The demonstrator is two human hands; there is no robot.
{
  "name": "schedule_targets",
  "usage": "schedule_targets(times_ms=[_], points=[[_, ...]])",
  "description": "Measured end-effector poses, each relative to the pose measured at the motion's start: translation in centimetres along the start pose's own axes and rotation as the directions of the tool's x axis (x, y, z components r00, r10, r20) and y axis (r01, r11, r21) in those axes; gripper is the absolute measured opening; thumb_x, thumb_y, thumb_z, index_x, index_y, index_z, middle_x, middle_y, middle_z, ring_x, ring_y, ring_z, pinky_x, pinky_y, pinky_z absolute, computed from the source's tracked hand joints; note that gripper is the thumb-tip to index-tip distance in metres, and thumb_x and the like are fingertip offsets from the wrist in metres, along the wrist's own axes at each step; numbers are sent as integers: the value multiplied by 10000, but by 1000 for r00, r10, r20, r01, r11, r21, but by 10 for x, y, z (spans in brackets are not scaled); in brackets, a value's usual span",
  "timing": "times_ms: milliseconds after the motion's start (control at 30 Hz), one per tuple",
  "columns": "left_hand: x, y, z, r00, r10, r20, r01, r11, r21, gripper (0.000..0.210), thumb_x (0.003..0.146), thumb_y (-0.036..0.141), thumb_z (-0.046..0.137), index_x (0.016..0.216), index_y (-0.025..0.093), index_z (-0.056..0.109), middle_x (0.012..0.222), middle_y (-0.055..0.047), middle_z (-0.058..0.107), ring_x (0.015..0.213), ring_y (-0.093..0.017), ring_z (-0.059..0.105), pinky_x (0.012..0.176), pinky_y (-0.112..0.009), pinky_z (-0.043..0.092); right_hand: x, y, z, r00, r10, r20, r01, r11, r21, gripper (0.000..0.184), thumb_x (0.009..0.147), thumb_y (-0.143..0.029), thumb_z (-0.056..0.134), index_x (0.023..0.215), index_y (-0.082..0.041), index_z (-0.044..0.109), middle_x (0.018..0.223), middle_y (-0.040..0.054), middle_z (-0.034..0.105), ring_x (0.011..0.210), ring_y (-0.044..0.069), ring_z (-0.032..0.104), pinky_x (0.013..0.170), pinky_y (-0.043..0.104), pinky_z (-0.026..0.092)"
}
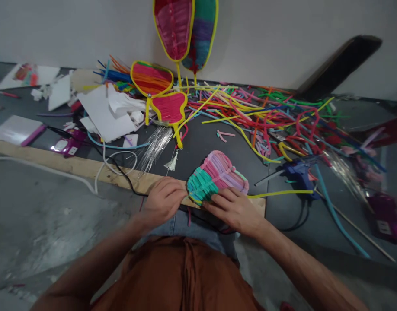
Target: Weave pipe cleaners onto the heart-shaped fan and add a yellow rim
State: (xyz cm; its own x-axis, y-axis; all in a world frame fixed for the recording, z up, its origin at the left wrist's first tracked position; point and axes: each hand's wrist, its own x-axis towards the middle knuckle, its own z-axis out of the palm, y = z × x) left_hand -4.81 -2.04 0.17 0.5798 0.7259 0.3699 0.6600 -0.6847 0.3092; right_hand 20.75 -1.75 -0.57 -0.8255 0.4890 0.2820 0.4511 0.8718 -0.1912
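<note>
Holds heart-shaped piece [218, 170] at front edge of table [198, 136], partly over wooden strip [68, 162]. Positions hands apart, at either side of piece. Clamps right hand [232, 211] on lower edge, fingers across front face. Bunches fingertips of left hand [164, 198] at lower left edge; cannot tell whether pinched on piece. Shows green on left part of piece, pink and lilac on the rest. Has yellow stem [279, 193] extending from beside right hand to blue glue gun [298, 173]. Carries, beyond piece, tangled coloured stems [231, 103], pink shape with yellow rim [169, 108], pale tassel [172, 162] and clear filaments [155, 147]. Carries white sheets [104, 114] farther left.
</note>
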Motion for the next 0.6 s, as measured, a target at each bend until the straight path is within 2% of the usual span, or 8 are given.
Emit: schedule_targets(times_ms=[100, 167, 300, 433, 600], points=[[-14, 19, -5, 999, -34, 32, 32, 999, 43, 212, 818, 98, 529, 957, 206, 646, 876, -32, 673, 903, -192, 552, 873, -395, 455, 2, -4, -1, 1000, 7, -11, -7, 1000, 4, 189, 888, -189, 543, 1062, -177, 616, 833, 58, 633, 801, 186, 496, 675, 321, 350], [-23, 31, -4, 994, -75, 82, 66, 992, 103, 275, 823, 107, 528, 1050, 216, 639, 963, -32, 690, 949, -224, 533, 898, -424, 429, 2, -5, -1, 1000, 14, -9, -13, 1000, 4, 195, 897, -189, 525, 1071, -182, 614, 832, 57, 637, 802, 188, 499, 680, 327, 353], [-35, 44, 8, 983, -116, 145, 86, 976, 199, 344, 839, 153, 525, 1162, 234, 610, 1146, -38, 659, 1023, -258, 500, 923, -461, 380, 0, -4, 3, 1000, 7, -9, -7, 1000, 1, 223, 918, -211, 484, 1105, -203, 605, 854, 55, 645, 813, 190, 499, 712, 336, 364], [-41, 47, 20, 974, -165, 156, 131, 969, 210, 380, 832, 195, 545, 1209, 227, 585, 1205, -75, 629, 1071, -270, 482, 958, -481, 333, -2, -1, 6, 1000, 28, -7, -28, 999, 26, 227, 914, -219, 490, 1109, -217, 607, 844, 53, 635, 814, 192, 491, 722, 337, 366], [-44, 48, 21, 976, -196, 97, 177, 969, 172, 367, 817, 175, 554, 1179, 214, 599, 1145, -77, 650, 1059, -263, 482, 968, -465, 334, -6, 2, 7, 998, 41, -46, -36, 993, 115, 246, 924, -182, 452, 1115, -197, 607, 882, 57, 633, 823, 185, 479, 729, 326, 374]])
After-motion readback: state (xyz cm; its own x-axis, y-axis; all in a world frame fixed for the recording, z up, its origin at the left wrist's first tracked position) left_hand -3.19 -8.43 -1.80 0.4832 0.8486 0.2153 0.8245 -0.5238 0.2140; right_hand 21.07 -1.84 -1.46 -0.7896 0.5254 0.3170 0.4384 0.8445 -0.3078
